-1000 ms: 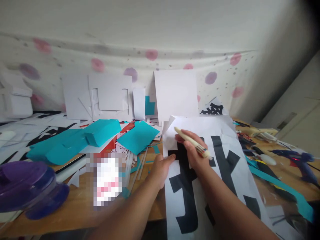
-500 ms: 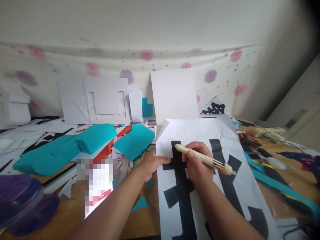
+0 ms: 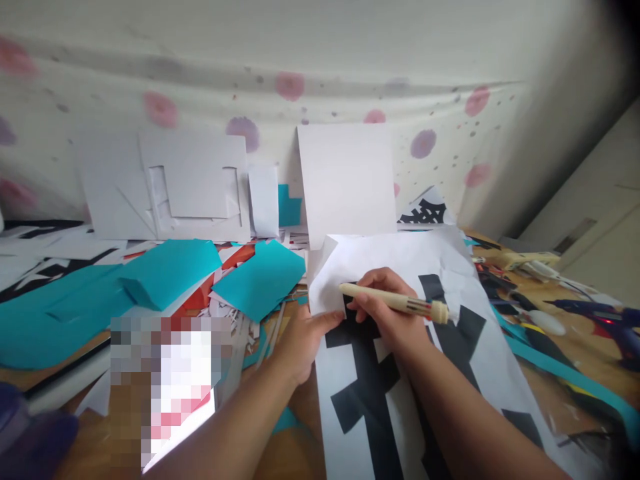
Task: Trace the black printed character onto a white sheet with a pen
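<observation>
A large white sheet [image 3: 450,260] printed with bold black shapes [image 3: 370,373] lies in front of me. My right hand [image 3: 387,307] is closed round a thick cream multi-colour pen [image 3: 400,301], its tip end pointing left near the upper end of a black shape. The pen slants slightly down to the right. At the sheet's left edge rests my left hand [image 3: 305,340], its thumb on the paper beside the black shape. Its other fingers are curled at or under the edge and mostly hidden.
Teal paper pieces [image 3: 265,277] and scraps cover the left side. White boards [image 3: 347,180] lean against the patterned cloth [image 3: 200,87]. A glue gun [image 3: 600,320], teal strips [image 3: 565,370] and a white power strip [image 3: 525,260] lie right. A purple object [image 3: 30,427] is bottom left.
My right hand and the pen have shifted slightly left and up, and the pen lies flatter. The view has turned a little, so the boards and teal pieces appear further left.
</observation>
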`<state>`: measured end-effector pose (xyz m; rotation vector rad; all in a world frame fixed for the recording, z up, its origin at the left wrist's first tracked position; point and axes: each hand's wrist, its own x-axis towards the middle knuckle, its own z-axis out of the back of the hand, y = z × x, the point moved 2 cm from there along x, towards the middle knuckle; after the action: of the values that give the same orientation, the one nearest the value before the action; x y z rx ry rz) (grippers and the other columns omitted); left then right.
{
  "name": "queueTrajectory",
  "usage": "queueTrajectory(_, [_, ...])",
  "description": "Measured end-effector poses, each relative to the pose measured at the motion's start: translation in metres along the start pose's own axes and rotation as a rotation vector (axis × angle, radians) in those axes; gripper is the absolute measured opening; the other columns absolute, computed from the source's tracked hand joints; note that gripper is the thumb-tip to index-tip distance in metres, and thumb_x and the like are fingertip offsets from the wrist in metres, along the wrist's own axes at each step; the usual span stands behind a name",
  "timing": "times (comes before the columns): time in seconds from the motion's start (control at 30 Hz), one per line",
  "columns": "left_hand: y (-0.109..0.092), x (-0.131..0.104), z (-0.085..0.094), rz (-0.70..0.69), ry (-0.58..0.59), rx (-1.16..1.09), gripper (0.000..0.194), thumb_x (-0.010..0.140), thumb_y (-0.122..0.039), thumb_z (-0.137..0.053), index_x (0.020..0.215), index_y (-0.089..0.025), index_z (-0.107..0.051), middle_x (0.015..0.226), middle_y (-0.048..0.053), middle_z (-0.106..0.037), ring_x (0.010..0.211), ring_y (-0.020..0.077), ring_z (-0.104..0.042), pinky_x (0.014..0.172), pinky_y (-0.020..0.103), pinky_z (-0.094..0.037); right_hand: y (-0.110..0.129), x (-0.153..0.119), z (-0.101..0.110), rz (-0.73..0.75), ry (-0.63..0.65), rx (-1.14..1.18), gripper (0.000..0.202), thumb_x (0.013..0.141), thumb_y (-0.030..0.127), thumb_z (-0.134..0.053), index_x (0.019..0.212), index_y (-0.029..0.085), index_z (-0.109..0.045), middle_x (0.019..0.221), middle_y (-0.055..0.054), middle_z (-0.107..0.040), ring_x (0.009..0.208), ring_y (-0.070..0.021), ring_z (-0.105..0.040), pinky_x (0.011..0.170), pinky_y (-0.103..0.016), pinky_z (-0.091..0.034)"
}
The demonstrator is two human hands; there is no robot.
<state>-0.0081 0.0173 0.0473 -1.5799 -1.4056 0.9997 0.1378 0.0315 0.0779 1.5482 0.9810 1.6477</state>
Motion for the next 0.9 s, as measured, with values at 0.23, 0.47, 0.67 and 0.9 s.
queueTrajectory(0.23, [-0.001,-0.005,0.001,-0.053,0.057,0.022,0.035,0.079,-0.029,-0.073,0.112,-0.017,-0.070,0.108,0.007,-0.076,0.102,0.0261,-0.067,0.096,0.038,-0.047,0.005,-0.009,0.001,0.211,-0.270,-0.330,0.011,0.075,0.027,-0.069,0.074,0.023,-0.060,0.060,0.003,-0.066,0.046,-0.0122,-0.059,0.042,-0.024,-0.044])
queueTrajectory(0.47, [-0.002,-0.005,0.001,-0.113,0.080,0.033,0.034,0.085,-0.032,-0.069,0.116,-0.018,-0.069,0.116,0.008,-0.074,0.107,0.0263,-0.066,0.098,0.038,-0.046,0.005,-0.013,-0.002,0.253,-0.281,-0.439,0.007,0.075,0.024,-0.069,0.077,0.023,-0.063,0.063,0.002,-0.068,0.047,-0.0130,-0.061,0.041,-0.024,-0.045])
queueTrajectory(0.67, [0.000,-0.005,0.003,-0.104,0.073,0.084,0.038,0.086,-0.034,-0.069,0.122,-0.021,-0.068,0.117,0.006,-0.074,0.106,0.0252,-0.066,0.096,0.035,-0.048,0.014,-0.008,-0.007,0.342,-0.312,-0.557,0.006,0.075,0.024,-0.069,0.073,0.023,-0.063,0.061,0.002,-0.070,0.048,-0.0127,-0.062,0.046,-0.024,-0.049])
queueTrajectory(0.9, [0.000,-0.005,0.004,-0.136,0.080,0.110,0.040,0.087,-0.033,-0.068,0.126,-0.023,-0.067,0.118,0.004,-0.073,0.108,0.0240,-0.066,0.097,0.033,-0.048,0.018,-0.005,-0.009,0.374,-0.322,-0.595,0.006,0.075,0.024,-0.068,0.072,0.023,-0.063,0.059,0.002,-0.069,0.046,-0.0122,-0.061,0.045,-0.023,-0.049])
